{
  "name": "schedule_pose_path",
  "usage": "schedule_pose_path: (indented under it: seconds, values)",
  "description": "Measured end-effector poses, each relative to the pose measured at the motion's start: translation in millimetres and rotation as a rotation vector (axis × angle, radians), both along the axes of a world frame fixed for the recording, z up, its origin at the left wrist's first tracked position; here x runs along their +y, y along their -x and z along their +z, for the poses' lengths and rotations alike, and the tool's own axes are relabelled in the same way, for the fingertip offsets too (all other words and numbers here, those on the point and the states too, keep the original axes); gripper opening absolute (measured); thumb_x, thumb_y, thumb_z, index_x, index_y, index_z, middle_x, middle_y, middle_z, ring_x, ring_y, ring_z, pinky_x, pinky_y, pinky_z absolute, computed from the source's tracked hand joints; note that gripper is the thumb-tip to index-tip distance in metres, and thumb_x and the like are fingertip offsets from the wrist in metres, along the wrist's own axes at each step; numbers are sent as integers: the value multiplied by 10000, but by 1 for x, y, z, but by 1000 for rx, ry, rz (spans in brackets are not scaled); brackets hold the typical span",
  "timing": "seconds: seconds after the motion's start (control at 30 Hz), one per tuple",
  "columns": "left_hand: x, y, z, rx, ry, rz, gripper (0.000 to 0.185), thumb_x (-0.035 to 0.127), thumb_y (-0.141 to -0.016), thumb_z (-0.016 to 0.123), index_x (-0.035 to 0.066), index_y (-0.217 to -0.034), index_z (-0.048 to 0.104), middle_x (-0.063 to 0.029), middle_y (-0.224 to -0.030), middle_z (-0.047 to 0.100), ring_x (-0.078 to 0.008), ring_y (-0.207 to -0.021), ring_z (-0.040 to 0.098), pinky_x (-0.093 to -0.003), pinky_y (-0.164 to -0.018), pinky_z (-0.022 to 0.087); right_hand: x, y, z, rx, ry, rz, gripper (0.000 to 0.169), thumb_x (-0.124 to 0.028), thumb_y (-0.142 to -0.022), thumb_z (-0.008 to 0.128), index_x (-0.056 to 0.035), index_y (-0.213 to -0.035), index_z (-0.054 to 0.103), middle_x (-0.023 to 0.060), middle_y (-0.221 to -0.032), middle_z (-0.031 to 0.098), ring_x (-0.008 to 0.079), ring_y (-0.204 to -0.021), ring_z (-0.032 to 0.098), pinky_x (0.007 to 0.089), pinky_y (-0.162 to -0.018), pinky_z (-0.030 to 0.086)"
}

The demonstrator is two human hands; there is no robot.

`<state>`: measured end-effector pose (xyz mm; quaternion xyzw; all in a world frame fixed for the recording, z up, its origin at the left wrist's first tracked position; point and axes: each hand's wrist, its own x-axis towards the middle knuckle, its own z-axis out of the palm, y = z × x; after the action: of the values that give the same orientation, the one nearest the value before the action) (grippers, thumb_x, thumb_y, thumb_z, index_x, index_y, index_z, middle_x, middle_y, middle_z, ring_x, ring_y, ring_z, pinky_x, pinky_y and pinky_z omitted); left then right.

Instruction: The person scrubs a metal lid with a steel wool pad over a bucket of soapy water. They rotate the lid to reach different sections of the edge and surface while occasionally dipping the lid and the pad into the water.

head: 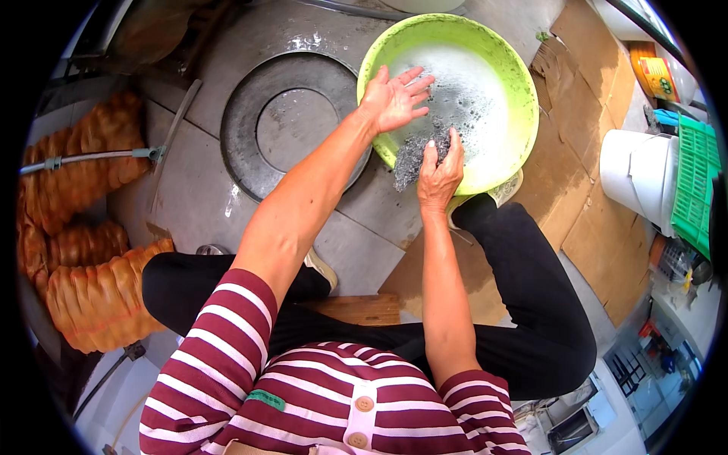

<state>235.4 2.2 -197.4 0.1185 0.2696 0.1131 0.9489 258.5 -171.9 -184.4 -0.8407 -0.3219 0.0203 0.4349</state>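
Note:
Before me on the floor stands a round lime-green plastic basin (517,108) with foamy, greyish water (483,119) in it. My left hand (397,101) is over the basin's left side, palm up and fingers spread, with nothing in it. Lower down, at the near rim, my right hand (441,173) grips a tangled wad of steel wool (410,162). Part of the wad hangs outside the rim, and part is hidden behind my fingers. Left of the basin lies a wide, dark ring-shaped piece (242,122), partly covered by my left forearm.
Mesh sacks (108,290) are heaped at the left beside a long-handled floor squeegee (176,136). Flattened cardboard (580,125) covers the floor at the right. Beyond it stand a white bucket (637,176) and a green plastic crate (695,182). A wooden board (364,310) lies between my legs.

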Motion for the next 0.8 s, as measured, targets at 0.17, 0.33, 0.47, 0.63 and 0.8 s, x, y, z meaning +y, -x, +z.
schedule_pose_path:
  seconds: [0.17,0.33,0.47,0.63,0.8]
  values:
    - [-7,-39,-17,754,-954,-511,629,390,-998,360,117,-1543,206,-178,-1574,245,-369,-1421,259,-543,-1133,247,0,0,0,-27,-11,16,457,-119,-897,596,62,-1299,477,267,-1158,568,440,-1030,574,457,-888,473]
    - [-19,-53,-56,922,-1793,-927,359,160,-884,547,64,-1228,588,-276,-1214,580,-366,-1171,562,-467,-982,448,2,3,4,36,-17,5,458,-100,-883,610,66,-1291,483,265,-1136,575,434,-1011,583,448,-867,482]
    - [-12,-54,-51,775,-1751,-900,369,334,-943,524,11,-918,701,-259,-984,682,-403,-918,668,-480,-809,523,0,0,-1,5,-34,6,456,-94,-876,615,62,-1285,488,261,-1112,579,432,-980,590,448,-842,487]
    - [4,-56,-61,742,-1858,-747,336,322,-973,540,31,-1011,704,-215,-945,700,-372,-863,688,-447,-789,533,2,1,2,-9,-36,21,456,-91,-872,616,61,-1283,490,259,-1094,580,432,-961,592,453,-832,487]
    - [4,-48,-25,359,-1773,-998,439,255,-964,553,289,-1401,529,-143,-1599,188,-420,-1475,85,-630,-1149,157,0,1,2,-13,-13,13,455,-93,-876,613,61,-1285,490,260,-1109,583,437,-976,595,452,-837,491]
